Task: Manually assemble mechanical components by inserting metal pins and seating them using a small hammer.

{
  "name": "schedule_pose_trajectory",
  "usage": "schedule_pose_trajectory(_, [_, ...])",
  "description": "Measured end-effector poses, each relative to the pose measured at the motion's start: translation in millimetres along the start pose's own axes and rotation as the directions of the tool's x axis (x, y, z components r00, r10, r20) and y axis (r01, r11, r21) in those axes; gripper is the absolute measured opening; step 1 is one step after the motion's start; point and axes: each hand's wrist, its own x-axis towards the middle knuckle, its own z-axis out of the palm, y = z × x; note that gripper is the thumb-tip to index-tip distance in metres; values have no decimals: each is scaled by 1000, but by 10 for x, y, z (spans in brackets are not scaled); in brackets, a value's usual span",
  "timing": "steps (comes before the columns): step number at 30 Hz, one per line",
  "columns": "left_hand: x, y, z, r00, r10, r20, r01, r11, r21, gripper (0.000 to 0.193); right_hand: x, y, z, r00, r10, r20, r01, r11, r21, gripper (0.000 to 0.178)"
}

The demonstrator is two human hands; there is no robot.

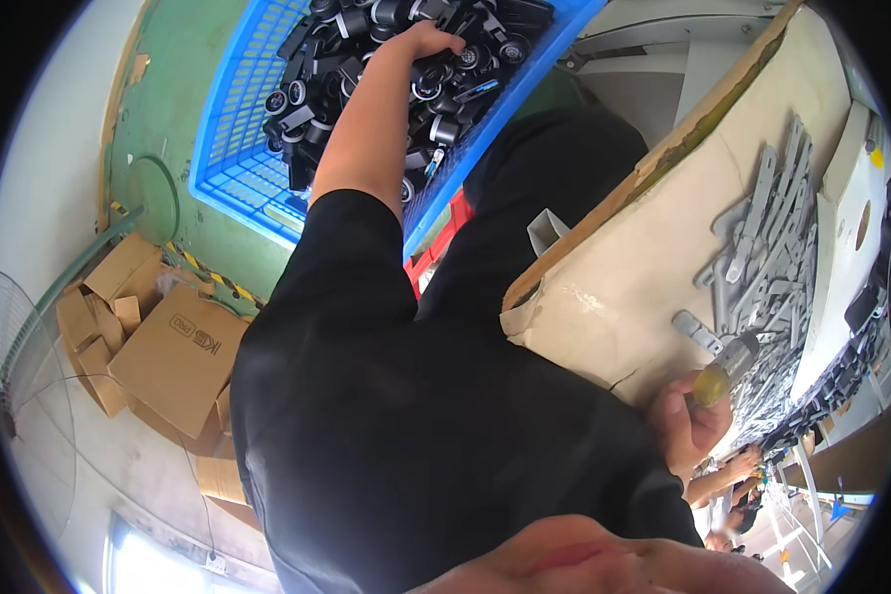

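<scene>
My left hand (428, 40) reaches far up into a blue plastic crate (230, 119) heaped with small black parts with round lenses (455, 74). Its fingers curl down into the pile, so I cannot tell whether they hold one. My right hand (688, 421) is low at the right, closed around a tool with a yellow-green handle (713, 384) and a metal tip. It rests at the near edge of a cardboard-covered bench (634, 277). Just beyond the tool lies a pile of grey flat plastic pieces (762, 247).
A red crate (445, 233) sits under the blue one. Flattened cardboard boxes (168, 346) lie on the floor at the left, beside a wire fan guard (20, 346). A white housing (846, 228) and a row of black parts (841, 376) line the bench's right side. Another person's hands (733, 465) work further along.
</scene>
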Motion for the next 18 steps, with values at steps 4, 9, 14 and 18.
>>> schedule_pose_trajectory(4, [-341, -111, -23, 996, 26, 86, -33, 997, 72, 65, 1, 1, -28, 1000, 9, -4, -9, 1000, 16, 24])
schedule_pose_trajectory(9, [-659, -102, 4, 990, 100, -98, -76, 972, 223, 76, 3, 80, -26, 999, -48, -17, 48, 999, 6, 25])
schedule_pose_trajectory(14, [-758, 147, -106, 925, 102, -367, -38, 983, 178, 95, 4, 160, -108, 995, -100, 26, 102, 994, -49, 26])
schedule_pose_trajectory(18, [-628, 242, -162, 954, 61, -294, 10, 972, 236, 94, 1, -35, 112, 995, -7, -102, 7, 1000, -1, 29])
